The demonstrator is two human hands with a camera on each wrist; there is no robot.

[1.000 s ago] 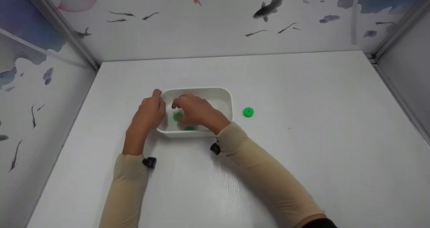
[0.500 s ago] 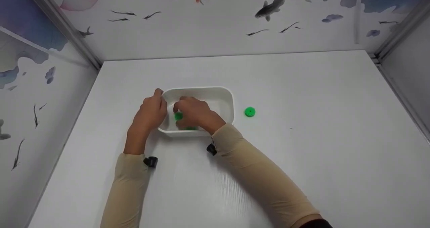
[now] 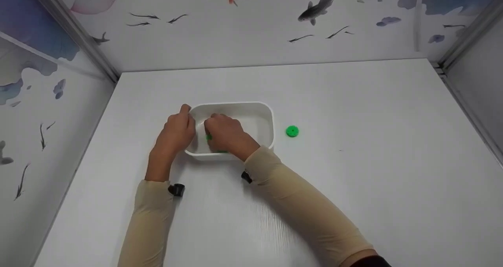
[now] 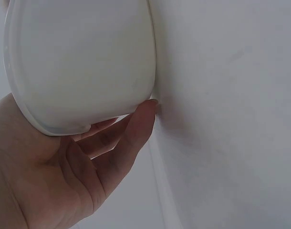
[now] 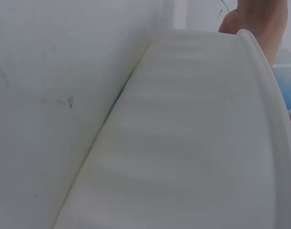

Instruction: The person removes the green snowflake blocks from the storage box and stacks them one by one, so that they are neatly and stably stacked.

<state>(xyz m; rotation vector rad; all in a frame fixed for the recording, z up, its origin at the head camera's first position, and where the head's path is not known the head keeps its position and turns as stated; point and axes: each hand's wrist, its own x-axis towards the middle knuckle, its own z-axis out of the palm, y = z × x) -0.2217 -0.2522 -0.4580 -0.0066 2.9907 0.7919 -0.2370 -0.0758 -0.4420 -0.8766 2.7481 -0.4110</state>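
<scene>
In the head view my left hand (image 3: 177,132) grips the left end of a white plastic tub (image 3: 253,110). The left wrist view shows its fingers (image 4: 138,129) curved against the tub's outer wall (image 4: 88,62). Inside the tub, my right hand (image 3: 226,132) is curled down and pinches a small green disc (image 3: 209,137), mostly covered by the fingers. A sliver of another green disc (image 3: 222,151) shows beneath that hand, close to the near wall. In the right wrist view the tub's side (image 5: 179,133) blocks the right hand's work.
A round green disc with a scalloped edge and small centre hole (image 3: 292,131) lies on the white table (image 3: 373,161) just right of the tub. Panels printed with fish (image 3: 318,9) rise behind the table and along its left.
My right hand has lowered into the tub, and its fingers have closed on the green disc, covering more of it. My left hand keeps its hold on the tub's end.
</scene>
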